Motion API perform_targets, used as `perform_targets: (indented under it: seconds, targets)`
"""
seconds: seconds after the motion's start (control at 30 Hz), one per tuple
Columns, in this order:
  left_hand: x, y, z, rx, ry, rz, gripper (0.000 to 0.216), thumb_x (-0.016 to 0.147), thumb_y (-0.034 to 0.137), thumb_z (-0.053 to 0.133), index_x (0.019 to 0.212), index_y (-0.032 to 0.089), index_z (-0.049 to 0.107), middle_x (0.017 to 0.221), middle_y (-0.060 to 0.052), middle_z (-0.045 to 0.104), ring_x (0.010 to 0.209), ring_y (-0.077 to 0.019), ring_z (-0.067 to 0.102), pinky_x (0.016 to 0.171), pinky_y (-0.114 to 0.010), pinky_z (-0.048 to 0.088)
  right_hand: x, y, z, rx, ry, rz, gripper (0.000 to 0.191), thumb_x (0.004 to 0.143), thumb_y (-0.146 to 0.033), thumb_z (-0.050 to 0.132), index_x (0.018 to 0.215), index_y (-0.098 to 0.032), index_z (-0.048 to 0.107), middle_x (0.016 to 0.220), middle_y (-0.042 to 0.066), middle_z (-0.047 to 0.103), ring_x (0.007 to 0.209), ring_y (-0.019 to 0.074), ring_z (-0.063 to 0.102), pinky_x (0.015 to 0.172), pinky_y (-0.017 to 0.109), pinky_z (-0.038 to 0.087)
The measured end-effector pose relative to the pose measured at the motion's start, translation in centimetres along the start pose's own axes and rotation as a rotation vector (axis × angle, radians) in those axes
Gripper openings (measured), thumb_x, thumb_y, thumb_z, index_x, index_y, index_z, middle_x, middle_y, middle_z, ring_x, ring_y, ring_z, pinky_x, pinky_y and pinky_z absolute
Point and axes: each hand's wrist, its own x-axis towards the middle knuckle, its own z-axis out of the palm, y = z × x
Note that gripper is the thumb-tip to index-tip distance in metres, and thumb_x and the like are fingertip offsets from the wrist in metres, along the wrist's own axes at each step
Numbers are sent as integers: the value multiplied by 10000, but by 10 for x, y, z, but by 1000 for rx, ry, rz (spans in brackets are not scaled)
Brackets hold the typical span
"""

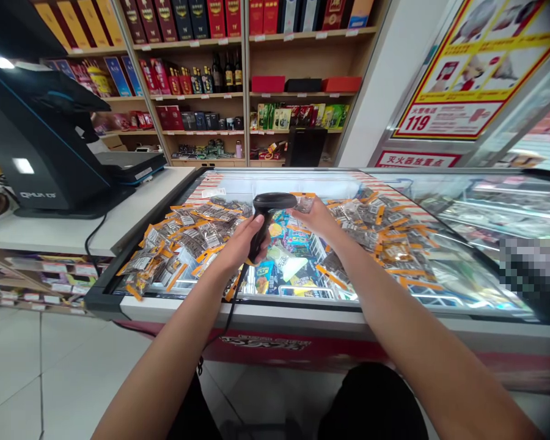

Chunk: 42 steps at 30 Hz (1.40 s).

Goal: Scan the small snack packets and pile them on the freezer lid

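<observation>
My left hand (242, 243) is closed round the handle of a black barcode scanner (270, 211), whose head sits level above the glass lid of a chest freezer (302, 305). A black cable hangs from the handle toward the floor. My right hand (318, 219) pinches a small orange-edged snack packet (305, 203) right beside the scanner head. Many more such packets lie spread over the lid in two heaps, one on the left (183, 235) and one on the right (385, 235).
A black checkout terminal (41, 153) stands on the white counter (50, 232) at left. Shelves of boxed goods and bottles (220, 79) fill the back wall. Colourful frozen goods show through the glass. A red-and-yellow poster (467, 67) hangs at right. White floor tiles lie below.
</observation>
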Motion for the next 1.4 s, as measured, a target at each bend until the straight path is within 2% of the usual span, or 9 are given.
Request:
perform_targets:
  seconds: [0.13,0.27,0.4,0.53,0.73,0.87,1.0,1.2,1.4]
  targets:
    - [0,5,0,-55,109,75,645,890,821,774,935,219,549,600,73,541,380,-88,489,414,-220,330,-7,-6,10,24,-166,138,422,761,-454,1005,1002,-202,766,1003,106,839,969,310,787,892,425,639]
    - [-1,17,2,-197,310,142,590,963,793,721,976,216,598,588,83,508,371,-66,437,418,-212,316,-12,-9,23,-31,-281,188,558,834,-480,965,1272,-183,787,1427,202,777,1268,359,756,1037,451,615]
    - [-1,26,2,-329,451,201,528,1054,745,630,996,221,620,591,88,484,377,-60,409,436,-211,356,-15,-10,22,-430,-137,47,367,989,-378,812,1280,-156,800,1359,197,789,1232,342,746,1061,429,576]
    - [-1,28,2,-349,487,224,563,1062,757,613,900,219,582,592,75,477,384,-65,418,448,-221,392,-27,-21,30,-548,-416,-114,211,1079,-297,704,1093,-162,865,1156,147,842,1095,298,772,1016,392,575]
    - [-2,29,5,-334,501,199,518,1073,741,604,1029,226,637,605,84,476,379,-68,411,440,-213,380,-47,-42,58,-404,-637,-293,467,1146,-469,649,1529,-231,771,1498,146,757,1399,325,684,1193,473,530]
    - [-2,29,7,-334,505,182,512,1064,736,623,1027,225,632,607,85,474,380,-66,398,435,-211,358,-31,-32,37,-642,-483,-280,436,1163,-406,589,1499,-208,783,1563,176,710,1532,370,580,1281,524,457]
    - [-2,27,7,-305,460,165,509,1071,730,607,1039,223,633,607,86,486,377,-63,402,446,-211,373,-4,-3,-9,-1045,-115,0,561,1120,-373,605,1601,-91,665,1644,286,611,1600,445,492,1292,589,414]
    - [-3,23,11,-199,365,147,523,1036,750,646,1022,228,630,591,85,497,362,-66,405,430,-225,346,18,25,-26,-1059,-133,23,424,1106,-324,551,1349,-97,815,1385,277,779,1432,442,631,1251,600,419]
    - [-3,20,13,-135,307,94,559,995,777,680,1070,224,646,589,85,503,363,-73,419,419,-226,305,27,22,-13,-860,-144,-25,393,932,-389,839,1291,-232,856,1290,177,809,1350,420,649,1194,558,462]
